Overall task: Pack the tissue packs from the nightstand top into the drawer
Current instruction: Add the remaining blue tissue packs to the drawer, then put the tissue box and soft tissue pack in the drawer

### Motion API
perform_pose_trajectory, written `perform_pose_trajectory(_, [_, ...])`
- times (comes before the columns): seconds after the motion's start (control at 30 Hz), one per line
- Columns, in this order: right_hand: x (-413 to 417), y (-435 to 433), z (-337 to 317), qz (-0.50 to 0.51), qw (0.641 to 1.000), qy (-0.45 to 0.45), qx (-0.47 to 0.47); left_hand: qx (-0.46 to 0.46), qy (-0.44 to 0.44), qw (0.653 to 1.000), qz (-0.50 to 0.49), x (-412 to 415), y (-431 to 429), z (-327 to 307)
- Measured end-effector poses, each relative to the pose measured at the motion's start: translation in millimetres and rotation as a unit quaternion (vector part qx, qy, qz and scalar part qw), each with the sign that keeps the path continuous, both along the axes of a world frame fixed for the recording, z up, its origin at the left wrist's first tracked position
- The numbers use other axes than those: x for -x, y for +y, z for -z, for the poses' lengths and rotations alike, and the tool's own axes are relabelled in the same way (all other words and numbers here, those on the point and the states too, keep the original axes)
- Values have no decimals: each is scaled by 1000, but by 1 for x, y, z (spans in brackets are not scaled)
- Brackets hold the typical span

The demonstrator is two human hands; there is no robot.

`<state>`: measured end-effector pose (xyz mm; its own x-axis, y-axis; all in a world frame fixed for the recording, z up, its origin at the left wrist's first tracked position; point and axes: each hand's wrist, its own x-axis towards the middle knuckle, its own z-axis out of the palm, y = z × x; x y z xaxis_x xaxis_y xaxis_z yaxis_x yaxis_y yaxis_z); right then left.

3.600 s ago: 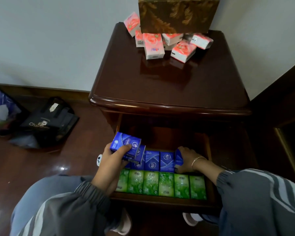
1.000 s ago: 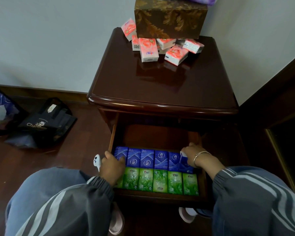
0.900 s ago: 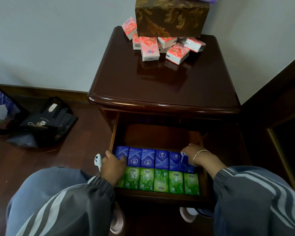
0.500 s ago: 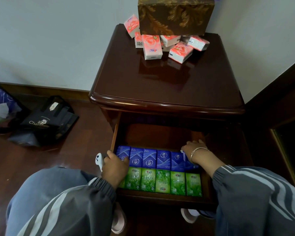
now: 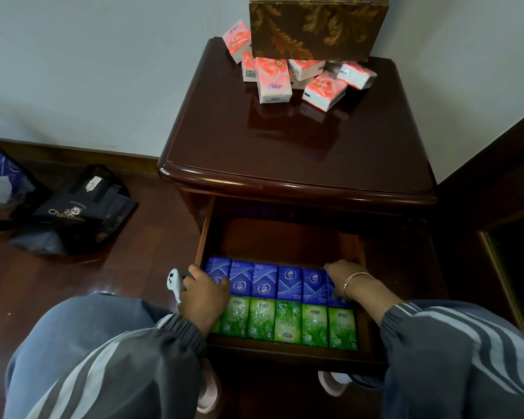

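In the drawer [image 5: 285, 240], the right hand [image 5: 344, 279] curls its grip over the end of the blue packs [image 5: 265, 281]; of the left hand [image 5: 203, 294] at the other end, I cannot tell the grip. Best press the row snug against the green packs [image 5: 288, 325], saving the bare back strip for the pink packs [image 5: 273, 80] waiting on the nightstand top [image 5: 297, 152].
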<state>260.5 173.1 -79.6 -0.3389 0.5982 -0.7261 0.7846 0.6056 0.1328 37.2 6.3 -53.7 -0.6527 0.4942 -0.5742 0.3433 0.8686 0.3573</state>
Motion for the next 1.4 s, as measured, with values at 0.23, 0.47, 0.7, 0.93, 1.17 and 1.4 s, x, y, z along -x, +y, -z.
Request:
perform_pose_trajectory(0.23, [-2,0,3,-19,1000,4,18,-5,1,1000,10,2,-1,3])
perform_pose_trajectory(0.47, [-4,-15,-15,16,999,41,22,-23,-6,999,26,7,-3,0])
perform_pose_trajectory(0.7, [-1,-32,-117,55,936,344,-54,-49,-37,998,33,19,-7,-15])
perform_pose_trajectory(0.93, [-27,25,-182,141,755,526,-366,-204,49,977,24,43,-11,-71])
perform_pose_trajectory(1.17, [7,93,-176,230,885,306,-265,-397,139,904,73,59,48,-172])
perform_pose_trajectory(1.4, [13,96,-150,214,877,279,-327,-461,242,829,202,51,147,-211])
